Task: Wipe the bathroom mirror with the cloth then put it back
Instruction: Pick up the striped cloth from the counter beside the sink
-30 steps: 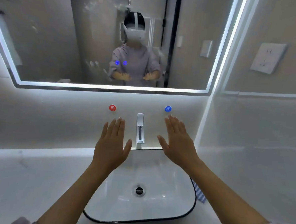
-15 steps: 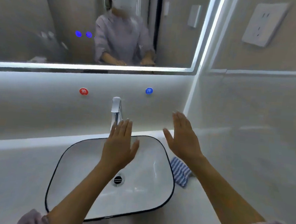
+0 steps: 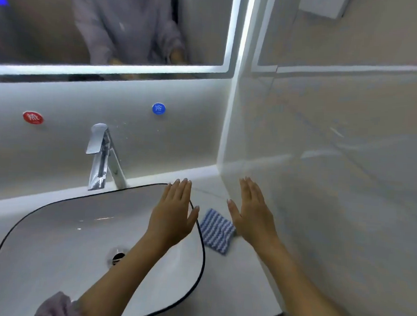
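Note:
A blue-and-white striped cloth [image 3: 216, 230] lies folded on the white counter, just right of the basin rim. My left hand [image 3: 173, 215] hovers flat over the basin's right edge, fingers apart, holding nothing. My right hand [image 3: 253, 214] is also flat and empty, above the counter just right of the cloth, its heel covering the cloth's right edge. The lit mirror [image 3: 205, 28] fills the upper left, with its lower right corner in view and a person's reflection in it.
A white basin with a black rim [image 3: 201, 238] holds a drain [image 3: 118, 257]. A chrome faucet [image 3: 101, 156] stands behind it. Red [image 3: 33, 117] and blue [image 3: 158, 108] round labels sit on the backsplash. The side wall is close on the right, with a white socket [image 3: 321, 4] high up.
The view has swung down and to the right, so the cloth has come fully into sight. Both hands have moved right, from over the basin toward the cloth, still flat and empty.

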Demonstrator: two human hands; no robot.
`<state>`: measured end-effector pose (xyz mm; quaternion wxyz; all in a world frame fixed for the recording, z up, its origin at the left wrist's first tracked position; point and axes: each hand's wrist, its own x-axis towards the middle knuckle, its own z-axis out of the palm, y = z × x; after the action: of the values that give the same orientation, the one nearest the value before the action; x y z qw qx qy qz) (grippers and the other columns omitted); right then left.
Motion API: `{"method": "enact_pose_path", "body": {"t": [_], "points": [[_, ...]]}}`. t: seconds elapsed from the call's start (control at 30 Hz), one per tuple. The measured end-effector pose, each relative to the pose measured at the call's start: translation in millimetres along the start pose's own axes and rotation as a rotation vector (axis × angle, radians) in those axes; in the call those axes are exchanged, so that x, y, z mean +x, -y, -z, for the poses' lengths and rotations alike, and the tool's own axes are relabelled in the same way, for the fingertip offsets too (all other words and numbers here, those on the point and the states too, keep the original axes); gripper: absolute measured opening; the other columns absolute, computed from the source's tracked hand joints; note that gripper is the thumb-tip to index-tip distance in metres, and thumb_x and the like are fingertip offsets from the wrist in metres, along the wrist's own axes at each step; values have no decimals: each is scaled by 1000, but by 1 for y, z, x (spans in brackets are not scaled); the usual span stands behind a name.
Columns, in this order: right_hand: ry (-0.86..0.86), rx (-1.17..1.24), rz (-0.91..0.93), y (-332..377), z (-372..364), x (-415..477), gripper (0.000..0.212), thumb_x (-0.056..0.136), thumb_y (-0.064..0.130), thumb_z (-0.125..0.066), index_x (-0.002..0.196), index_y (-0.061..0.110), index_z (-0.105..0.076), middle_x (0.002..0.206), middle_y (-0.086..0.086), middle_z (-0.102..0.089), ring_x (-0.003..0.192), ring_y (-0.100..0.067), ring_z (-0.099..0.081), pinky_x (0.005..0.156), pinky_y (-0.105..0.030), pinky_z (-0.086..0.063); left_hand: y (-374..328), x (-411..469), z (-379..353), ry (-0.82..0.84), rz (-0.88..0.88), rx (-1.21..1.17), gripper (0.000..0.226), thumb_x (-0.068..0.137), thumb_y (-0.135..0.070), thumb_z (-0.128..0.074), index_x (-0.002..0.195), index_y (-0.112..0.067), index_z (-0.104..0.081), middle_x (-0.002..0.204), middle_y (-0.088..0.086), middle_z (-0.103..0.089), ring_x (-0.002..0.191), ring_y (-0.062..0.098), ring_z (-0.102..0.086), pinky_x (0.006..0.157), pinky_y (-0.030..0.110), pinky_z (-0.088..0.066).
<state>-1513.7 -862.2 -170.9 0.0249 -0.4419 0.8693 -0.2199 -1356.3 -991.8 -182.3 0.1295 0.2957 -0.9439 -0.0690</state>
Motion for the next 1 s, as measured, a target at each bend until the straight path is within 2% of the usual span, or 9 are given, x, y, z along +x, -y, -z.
{"method": "enact_pose_path", "body": {"t": [0.17,0.3,0.4,0.53,0.63,0.8,1.0], "points": [[75,45,-72,-24,-25,-2,67,97,46,-36,150,19,-7,160,-1,-4,146,-16,-5,114,-33,-21,-12,18,-30,69,25,-92,70,95,-51,-27,149,-12,-6,159,4,-8,146,19,-2,112,28,1],[127,106,-155,-42,-48,-3,66,97,46,-37,150,19,-9,160,-1,-7,146,-17,-8,114,-31,-20,-22,32,-55,161,116,-218,71,95,-53,-31,150,-16,-5,159,2,-6,146,17,-3,113,30,-5],[149,146,-236,-56,-66,-7,64,97,41,-41,149,15,-16,159,-4,-13,145,-18,-12,114,-29,-18,-28,40,-72,228,171,-292,71,95,-51,-35,150,-15,-7,159,3,-8,146,18,-7,115,33,-14],[199,209,-309,-73,-90,-13,64,95,40,-46,148,13,-21,158,-6,-19,144,-19,-16,113,-28,-19,-36,50,-93,320,169,-349,71,95,-40,-43,150,-13,-6,159,4,-9,146,18,-9,114,31,-17],[246,253,-349,-81,-105,-13,66,94,40,-47,148,13,-22,157,-5,-20,144,-19,-17,113,-28,-19,-44,56,-107,359,214,-409,69,95,-31,-46,149,-12,-9,157,6,-16,143,20,-18,112,30,-22],[257,260,-370,-87,-127,-6,59,94,34,-50,145,10,-31,151,-7,-34,138,-20,-31,110,-26,-24,-53,72,-128,347,341,-486,62,94,-21,-47,146,-7,-17,152,12,-29,136,25,-31,106,30,-29],[241,289,-439,-90,-144,2,56,93,31,-52,142,9,-35,142,-11,-45,129,-24,-41,103,-28,-32,-52,83,-156,496,525,-483,55,94,-19,-48,141,-1,-25,144,17,-37,128,28,-42,100,30,-34]]}}
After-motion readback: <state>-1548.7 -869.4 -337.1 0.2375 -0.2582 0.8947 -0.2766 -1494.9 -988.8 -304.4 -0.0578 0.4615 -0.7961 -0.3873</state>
